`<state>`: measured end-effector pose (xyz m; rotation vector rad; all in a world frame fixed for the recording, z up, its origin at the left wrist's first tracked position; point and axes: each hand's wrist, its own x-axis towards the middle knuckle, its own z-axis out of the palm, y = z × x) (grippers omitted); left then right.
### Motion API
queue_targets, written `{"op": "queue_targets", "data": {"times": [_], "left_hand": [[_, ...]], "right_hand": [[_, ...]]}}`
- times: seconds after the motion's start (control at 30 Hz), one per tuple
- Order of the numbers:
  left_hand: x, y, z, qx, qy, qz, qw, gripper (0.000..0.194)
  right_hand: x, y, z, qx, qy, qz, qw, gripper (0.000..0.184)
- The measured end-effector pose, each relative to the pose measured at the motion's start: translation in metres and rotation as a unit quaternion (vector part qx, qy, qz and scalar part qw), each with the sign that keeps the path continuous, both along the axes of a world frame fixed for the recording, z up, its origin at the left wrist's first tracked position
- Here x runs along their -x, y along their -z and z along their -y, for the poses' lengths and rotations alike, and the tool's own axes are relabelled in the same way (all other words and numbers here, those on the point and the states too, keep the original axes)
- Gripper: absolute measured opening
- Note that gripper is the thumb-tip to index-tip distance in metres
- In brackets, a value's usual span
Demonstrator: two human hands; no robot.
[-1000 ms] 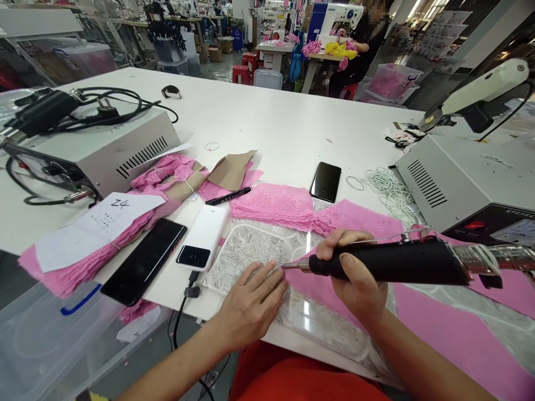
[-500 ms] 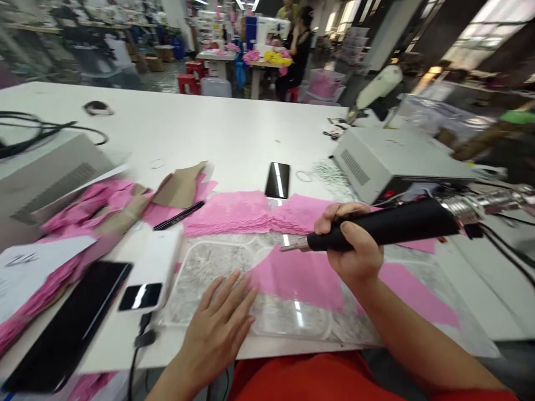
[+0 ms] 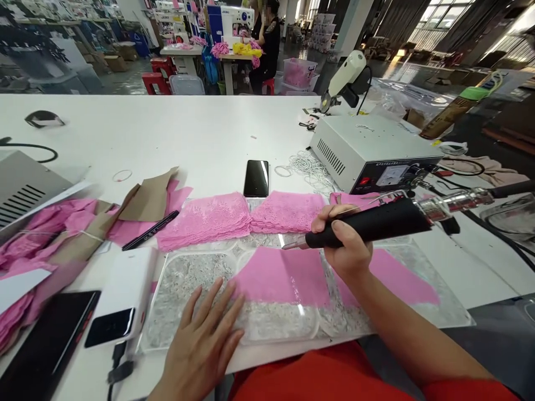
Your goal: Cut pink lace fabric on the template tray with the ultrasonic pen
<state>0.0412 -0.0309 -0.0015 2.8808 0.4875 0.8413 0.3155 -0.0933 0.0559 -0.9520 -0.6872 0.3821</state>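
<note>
A: Start at the left edge. What lies there?

B: A grey machine box (image 3: 23, 186) at the far left of the white tabletop (image 3: 188, 133), with bundles of pink cloth (image 3: 50, 234) in front of it. Nearer the person sit a black phone (image 3: 45, 345) and a white power bank (image 3: 123, 301), just beside each other, a cable running off the power bank's near end.

A: And moving inward?

B: A brown paper piece (image 3: 152, 195) and a black pen (image 3: 150, 230), then two stacks of pink lace (image 3: 204, 220) side by side. A second dark phone (image 3: 256, 178) lies behind them.

A: Where is the left hand?

B: The left hand (image 3: 204, 340) rests flat on the clear plastic template (image 3: 184, 278), fingers (image 3: 228, 303) spread and open, holding nothing. Their tips reach the left edge of the pink fabric piece (image 3: 280, 275), which lies on that template at the near side of the tabletop.

A: The right hand?

B: The right hand (image 3: 345, 245) has its fingers closed around the black handle of the cutting tool (image 3: 371, 223), held nearly level. The metal tip points left and hovers just above the top edge of the pink fabric piece; whether it touches I cannot tell.

A: Farther right?

B: The tool's metal rear runs toward a white control box (image 3: 368, 150), with loose rubber bands (image 3: 307, 164) beside it and a white handheld cutter (image 3: 345, 75) behind. In the background a person sits at a sewing machine (image 3: 229, 16).
</note>
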Motion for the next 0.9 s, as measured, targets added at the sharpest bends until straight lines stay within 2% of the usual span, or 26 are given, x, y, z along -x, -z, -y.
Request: {"op": "queue_targets", "data": {"times": [0.5,0.73,0.9], "left_hand": [[-0.001,-0.003,0.000,0.000,0.006,-0.004,1.000,0.033],[-0.003,-0.004,-0.001,-0.013,0.007,0.003,1.000,0.033],[-0.005,-0.003,-0.001,0.001,0.005,0.023,1.000,0.033]], "right_hand": [[0.005,0.005,-0.006,-0.013,-0.044,0.024,0.999,0.009],[0.003,0.001,-0.007,-0.007,-0.029,0.040,0.999,0.012],[-0.012,-0.005,0.007,-0.003,0.028,0.029,0.999,0.013]]}}
